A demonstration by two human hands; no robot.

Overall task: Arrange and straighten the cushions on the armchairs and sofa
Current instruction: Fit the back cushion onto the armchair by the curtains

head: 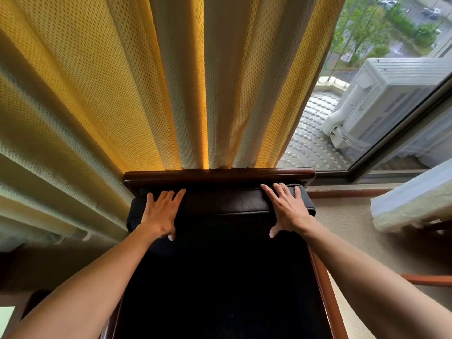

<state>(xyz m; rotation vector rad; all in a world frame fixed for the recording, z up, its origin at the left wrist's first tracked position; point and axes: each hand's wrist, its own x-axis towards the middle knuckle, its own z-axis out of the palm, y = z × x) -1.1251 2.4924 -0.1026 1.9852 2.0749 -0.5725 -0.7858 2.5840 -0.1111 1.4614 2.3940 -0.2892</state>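
The left hand (160, 214) lies flat on the upper left part of the dark back cushion (225, 204), fingers straight and slightly spread, thumb held out toward the middle; it grips nothing, only presses on the cover. The right hand (288, 209) lies the same way on the cushion's upper right part, fingers straight and reaching up over the top edge, thumb pointing down and inward; it too holds nothing. Both bare forearms run back from the hands toward the lower corners of the view.

The cushion spans the gap between the two hands and bulges past each of them at its outer ends; it stands against the back of the armchair (220, 176), whose dark polished wooden top rail runs just beyond the fingertips. Below the hands the seat is in deep shadow and its surface cannot be made out; a reddish wooden arm rail (325, 294) runs down under the right forearm.

Beyond the top rail, straight ahead of both hands, hangs a yellow curtain (122, 94) in broad folds, touching or nearly touching the rail; to the far side of the right hand a window (396, 133) shows an outdoor air-conditioner unit (381, 99) on a pebbled balcony floor, with trees above it; near the right forearm lies beige carpet (354, 241).
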